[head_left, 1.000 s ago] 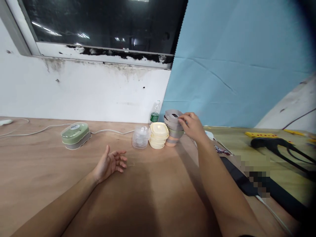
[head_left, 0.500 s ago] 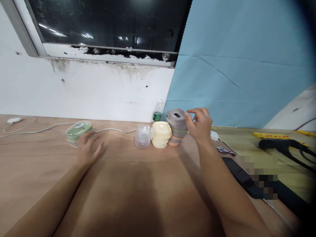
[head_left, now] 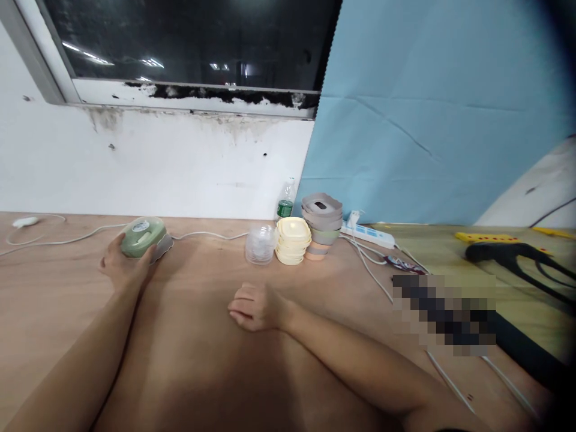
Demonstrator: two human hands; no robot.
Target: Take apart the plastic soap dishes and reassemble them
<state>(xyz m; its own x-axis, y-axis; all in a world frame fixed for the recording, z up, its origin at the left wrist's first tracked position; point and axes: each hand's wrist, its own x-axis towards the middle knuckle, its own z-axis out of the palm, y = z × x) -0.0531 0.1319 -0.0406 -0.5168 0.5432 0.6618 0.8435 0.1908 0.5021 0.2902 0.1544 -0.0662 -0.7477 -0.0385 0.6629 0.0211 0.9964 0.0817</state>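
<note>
Left hand (head_left: 123, 263): cupped round the near side of the green-lidded container (head_left: 144, 237), thumb spread well away from the fingers so that the grasp spans it.
Left thumb: against the container's right side, near its front.
Left fingers: bent along its left side, their tips partly hidden.
Green-lidded container: upright on the wooden table (head_left: 202, 348), at the left, near the white wall (head_left: 189, 174); its lower part is grey.
Right hand (head_left: 252, 307): in front of the stacks, well apart from the container; nothing shows in its grasp.
Right fingers: curled in toward the palm, with little gap between them; whether the hand rests on the wood I cannot tell.
Stacks: clear tubs (head_left: 260, 246), cream tubs (head_left: 292, 241) and grey, green and orange bowls (head_left: 322, 221) stand side by side, left to right.
Bottle (head_left: 285, 207): behind the cream tubs.
</note>
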